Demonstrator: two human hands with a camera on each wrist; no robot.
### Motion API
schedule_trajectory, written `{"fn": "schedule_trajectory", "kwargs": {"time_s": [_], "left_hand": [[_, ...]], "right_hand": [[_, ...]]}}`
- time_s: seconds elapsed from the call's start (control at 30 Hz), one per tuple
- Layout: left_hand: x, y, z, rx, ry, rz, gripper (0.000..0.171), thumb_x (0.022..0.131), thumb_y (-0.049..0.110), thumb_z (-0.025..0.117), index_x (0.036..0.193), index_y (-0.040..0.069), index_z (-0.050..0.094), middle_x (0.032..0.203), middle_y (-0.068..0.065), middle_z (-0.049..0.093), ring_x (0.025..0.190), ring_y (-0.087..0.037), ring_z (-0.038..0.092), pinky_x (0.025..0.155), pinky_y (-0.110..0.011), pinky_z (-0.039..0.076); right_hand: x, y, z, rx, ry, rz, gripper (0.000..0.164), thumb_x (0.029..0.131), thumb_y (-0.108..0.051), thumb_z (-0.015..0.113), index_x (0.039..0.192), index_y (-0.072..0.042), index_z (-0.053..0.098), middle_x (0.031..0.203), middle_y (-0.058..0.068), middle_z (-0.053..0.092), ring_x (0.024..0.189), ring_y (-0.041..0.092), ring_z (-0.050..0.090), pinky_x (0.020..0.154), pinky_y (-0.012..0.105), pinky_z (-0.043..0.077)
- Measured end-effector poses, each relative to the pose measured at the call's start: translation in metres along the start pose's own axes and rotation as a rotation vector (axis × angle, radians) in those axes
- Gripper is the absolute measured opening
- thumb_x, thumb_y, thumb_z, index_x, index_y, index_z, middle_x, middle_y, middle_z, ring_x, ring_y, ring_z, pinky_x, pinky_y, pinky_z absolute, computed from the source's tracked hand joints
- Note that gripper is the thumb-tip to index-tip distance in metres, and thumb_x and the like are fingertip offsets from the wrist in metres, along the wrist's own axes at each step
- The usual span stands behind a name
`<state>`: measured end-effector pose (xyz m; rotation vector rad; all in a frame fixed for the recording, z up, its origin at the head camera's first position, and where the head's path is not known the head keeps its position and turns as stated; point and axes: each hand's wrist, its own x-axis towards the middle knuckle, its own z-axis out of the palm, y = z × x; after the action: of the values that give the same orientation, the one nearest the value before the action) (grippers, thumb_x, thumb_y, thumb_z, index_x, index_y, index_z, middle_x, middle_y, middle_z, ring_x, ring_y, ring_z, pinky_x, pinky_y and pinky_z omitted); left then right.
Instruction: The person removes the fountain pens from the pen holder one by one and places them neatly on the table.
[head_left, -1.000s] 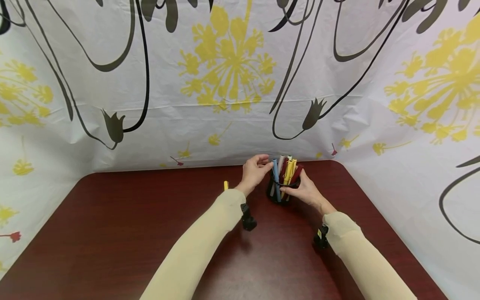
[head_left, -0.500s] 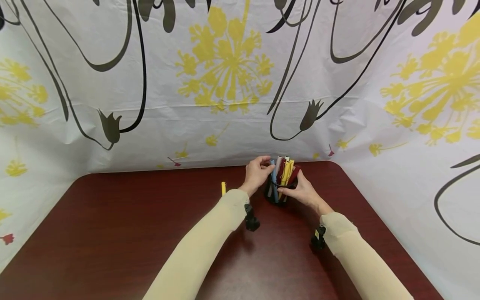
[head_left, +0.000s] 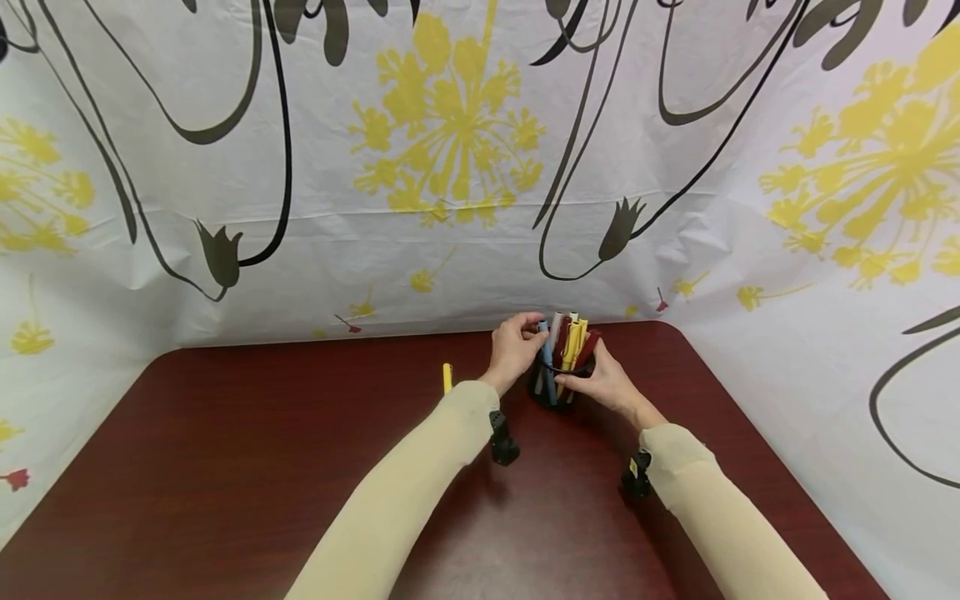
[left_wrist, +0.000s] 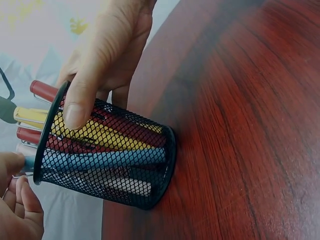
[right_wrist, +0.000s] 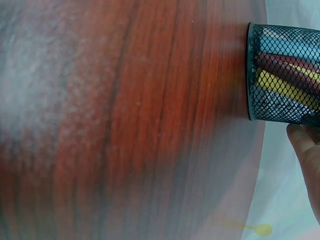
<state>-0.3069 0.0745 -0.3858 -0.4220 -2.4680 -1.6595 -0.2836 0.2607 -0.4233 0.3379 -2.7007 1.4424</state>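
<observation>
A black mesh pen cup (left_wrist: 47,132) stands upright near the table's far right corner, holding several blue, yellow, dark red and whitish pens. My right hand (head_left: 611,385) grips the cup from the right, its thumb over the side just below the rim. At the cup's left, my left hand (head_left: 513,350) pinches the top of a blue pen (left_wrist: 115,159) between thumb and finger. Most of that pen is down inside the cup, seen through the mesh. In the right wrist view, only the cup's lower part and part of the right hand (right_wrist: 307,155) show.
Left of the left wrist, a yellow pen (head_left: 447,377) sticks up from behind the forearm, its lower part hidden. The dark red table (head_left: 300,450) ends close behind the cup, where a white flower-patterned cloth (head_left: 322,208) hangs.
The head view has shifted slightly. Both hands keep their places at the cup, and the blue pen stands in the cup as before.
</observation>
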Motion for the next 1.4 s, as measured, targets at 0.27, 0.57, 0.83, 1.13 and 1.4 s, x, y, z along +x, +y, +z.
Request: {"fn": "schedule_trajectory", "kwargs": {"time_s": [0.27,0.57,0.83,1.13,1.4], "left_hand": [[-0.003,0.0,-0.005,0.047,-0.012,0.053,0.029,0.09,0.017,0.065,0.119,0.013,0.066,0.103,-0.005,0.063,0.091,-0.015,0.061,0.071,-0.02,0.051],[-0.007,0.003,-0.008,0.106,-0.047,0.109,0.027,0.09,0.016,0.064,0.117,0.013,0.066,0.101,-0.004,0.059,0.086,-0.014,0.059,0.067,-0.018,0.049],[-0.009,0.002,-0.012,0.097,-0.05,0.086,0.026,0.089,0.02,0.067,0.115,0.016,0.067,0.103,-0.003,0.064,0.084,-0.012,0.063,0.064,-0.018,0.05],[-0.008,0.0,-0.017,0.085,-0.1,0.088,0.03,0.089,0.019,0.067,0.118,0.015,0.065,0.107,-0.003,0.067,0.085,-0.011,0.066,0.065,-0.018,0.051],[-0.009,0.0,-0.021,0.088,-0.131,0.106,0.032,0.088,0.019,0.068,0.119,0.012,0.065,0.104,-0.004,0.069,0.088,-0.014,0.066,0.067,-0.018,0.052]], "right_hand": [[0.001,0.001,0.0,-0.006,0.004,0.001,0.084,0.078,-0.027,0.077,0.14,-0.006,0.024,0.131,0.019,0.045,0.118,0.032,0.048,0.101,0.049,0.038],[0.001,0.0,0.0,0.006,0.005,-0.002,0.084,0.078,-0.027,0.078,0.139,-0.006,0.025,0.13,0.019,0.045,0.117,0.032,0.048,0.1,0.048,0.039],[0.0,-0.001,0.0,-0.008,0.003,0.001,0.085,0.078,-0.028,0.078,0.14,-0.004,0.025,0.131,0.02,0.045,0.119,0.033,0.047,0.101,0.051,0.037],[-0.001,0.0,-0.001,-0.013,-0.001,-0.004,0.084,0.079,-0.028,0.076,0.14,-0.004,0.024,0.131,0.021,0.045,0.118,0.033,0.048,0.1,0.051,0.038],[-0.001,0.001,0.0,-0.009,-0.001,-0.009,0.083,0.078,-0.026,0.077,0.138,-0.004,0.024,0.131,0.021,0.044,0.119,0.033,0.047,0.1,0.051,0.038]]}}
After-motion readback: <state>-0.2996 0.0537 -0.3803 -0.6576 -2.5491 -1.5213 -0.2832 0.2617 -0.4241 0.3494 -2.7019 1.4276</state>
